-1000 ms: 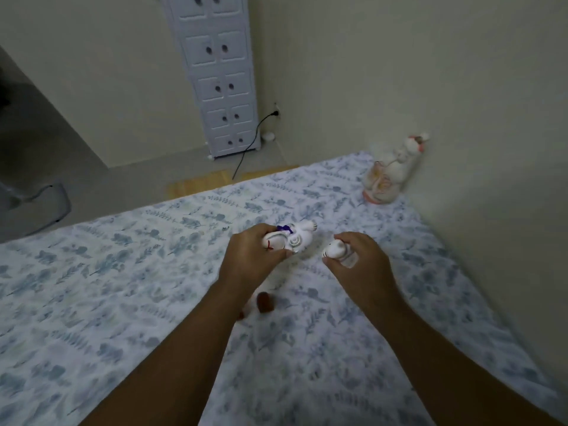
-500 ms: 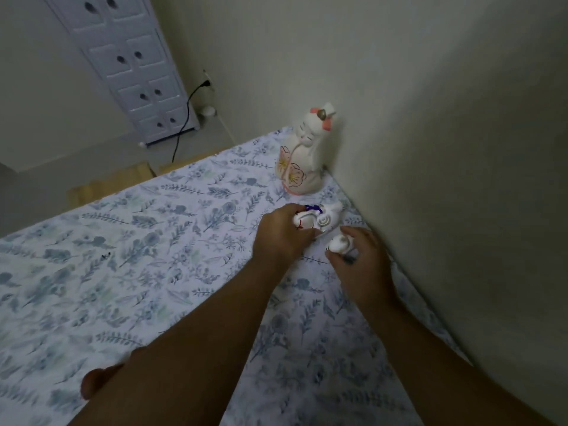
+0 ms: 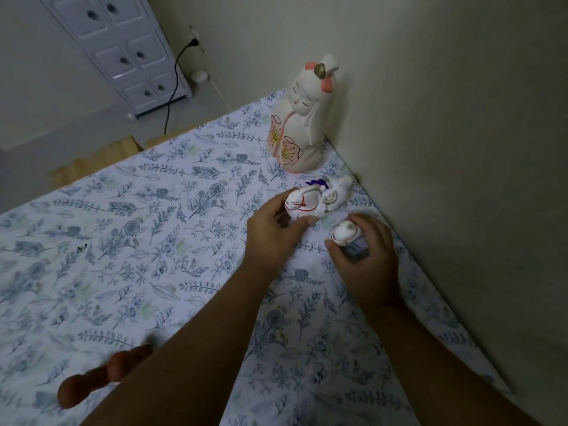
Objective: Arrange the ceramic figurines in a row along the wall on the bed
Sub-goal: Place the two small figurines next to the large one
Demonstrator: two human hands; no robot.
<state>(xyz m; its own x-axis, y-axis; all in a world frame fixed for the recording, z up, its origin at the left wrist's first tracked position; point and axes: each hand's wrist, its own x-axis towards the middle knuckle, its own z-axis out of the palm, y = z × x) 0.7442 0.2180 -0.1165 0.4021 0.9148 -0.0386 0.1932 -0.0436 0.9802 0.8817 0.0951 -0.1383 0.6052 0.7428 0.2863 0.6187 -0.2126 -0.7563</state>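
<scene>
A tall white doll figurine [image 3: 299, 118] with pink flowers and a pink bow stands on the bed [image 3: 129, 241] against the wall [image 3: 445, 133]. Just in front of it, my left hand [image 3: 273, 232] grips a white animal figurine [image 3: 319, 199] with red lines and a blue mark, lying on its side close to the wall. My right hand [image 3: 364, 256] is closed on a small white figurine [image 3: 344, 233], held low over the sheet next to the wall. A brown figurine [image 3: 101, 376] lies on the sheet at lower left, partly hidden by my left forearm.
The bed has a floral blue-and-white sheet. Beyond the bed's far edge is a strip of wooden frame [image 3: 92, 161], a white drawer cabinet [image 3: 123, 47], and a black cable [image 3: 175, 84] plugged into a wall socket.
Both hands carried their figurines from mid-bed to the wall, beside the tall doll. My head moved closer, so the doll looks bigger.
</scene>
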